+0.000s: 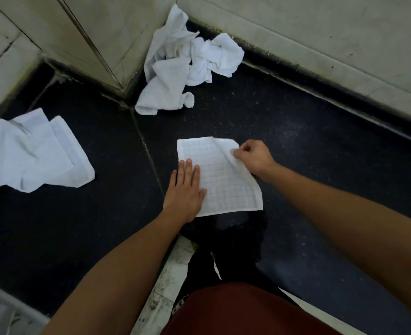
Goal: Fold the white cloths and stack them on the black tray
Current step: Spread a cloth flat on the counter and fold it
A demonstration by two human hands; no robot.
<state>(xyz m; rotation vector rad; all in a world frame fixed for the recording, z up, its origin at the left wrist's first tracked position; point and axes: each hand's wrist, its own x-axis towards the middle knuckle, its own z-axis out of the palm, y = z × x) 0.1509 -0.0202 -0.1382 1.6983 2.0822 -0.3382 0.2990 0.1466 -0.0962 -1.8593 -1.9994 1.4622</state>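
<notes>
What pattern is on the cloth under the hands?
White cloth with a grid of small squares, seen from the head view.

A grid-textured white cloth lies flat on the dark surface, its right edge curled up, a crumpled heap of white cloths sits in the far corner, and more rumpled white cloths lie well apart at the left.

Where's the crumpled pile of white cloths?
In the head view, the crumpled pile of white cloths lies at top centre, in the wall corner, beyond the flat gridded white cloth.
</notes>
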